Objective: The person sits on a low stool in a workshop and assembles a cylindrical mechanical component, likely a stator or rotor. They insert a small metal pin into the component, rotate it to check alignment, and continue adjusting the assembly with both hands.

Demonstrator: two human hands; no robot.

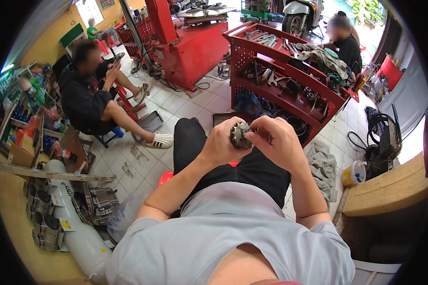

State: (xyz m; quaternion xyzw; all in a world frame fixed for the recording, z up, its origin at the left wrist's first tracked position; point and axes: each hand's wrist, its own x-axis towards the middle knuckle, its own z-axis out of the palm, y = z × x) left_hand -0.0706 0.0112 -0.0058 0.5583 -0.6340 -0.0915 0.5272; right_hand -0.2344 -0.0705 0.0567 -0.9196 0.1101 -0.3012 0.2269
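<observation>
Metal toothed part [239, 134] was held above lap, at 12 o'clock from torso. Left hand [222, 145] fingers were curled closed round its left side; right hand [277, 142] fingers were pinched shut on right edge. Judged heavy, rigid, possibly greasy; best gripped across toothed rim.

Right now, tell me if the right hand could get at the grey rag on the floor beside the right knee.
Probably yes, but not freely: the right hand is busy gripping the toothed metal part with the left hand. The grey rag lies uncovered on the tiles just beyond it.
</observation>
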